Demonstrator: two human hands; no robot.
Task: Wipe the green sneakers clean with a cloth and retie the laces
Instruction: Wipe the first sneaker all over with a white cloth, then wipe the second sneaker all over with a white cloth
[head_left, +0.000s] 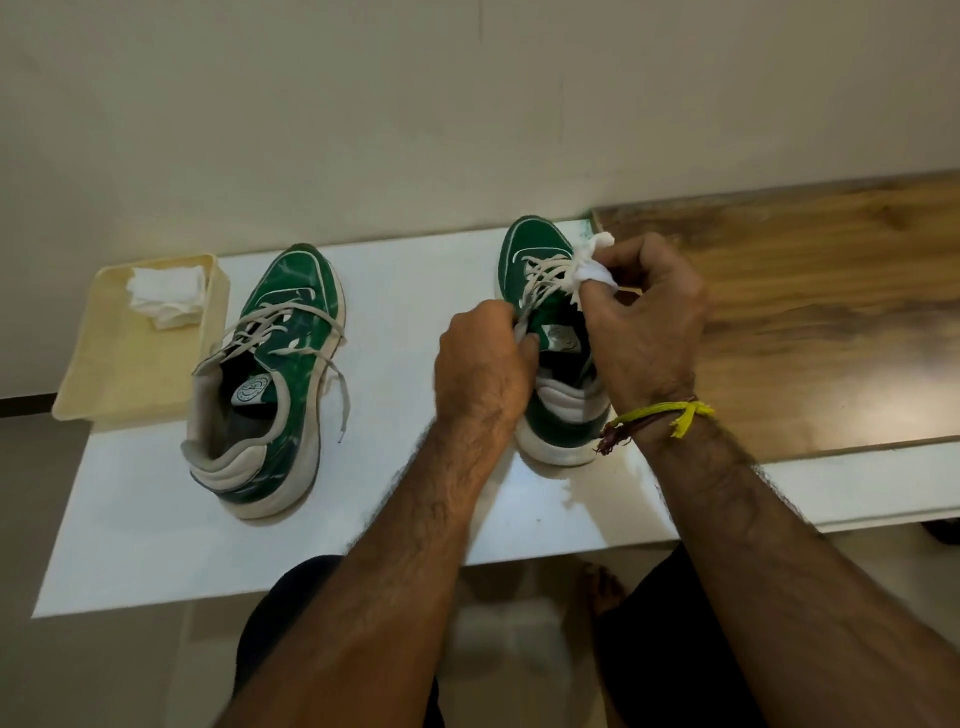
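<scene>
Two green sneakers with white soles stand on a white table (156, 519), toes pointing away. The left sneaker (270, 379) stands alone with its white laces loose and trailing. Over the right sneaker (540, 260) both hands work. My left hand (483, 364) pinches a white lace near the tongue. My right hand (644, 322) grips a crumpled white cloth (595, 262) against the shoe's right side by the laces. The hands hide much of the shoe's middle.
A cream plastic tray (119, 374) at the table's left end holds a folded white cloth (166, 291). A wooden board (831, 312) lies along the right, next to the right sneaker. A pale wall runs behind. My knees and a bare foot show below the table edge.
</scene>
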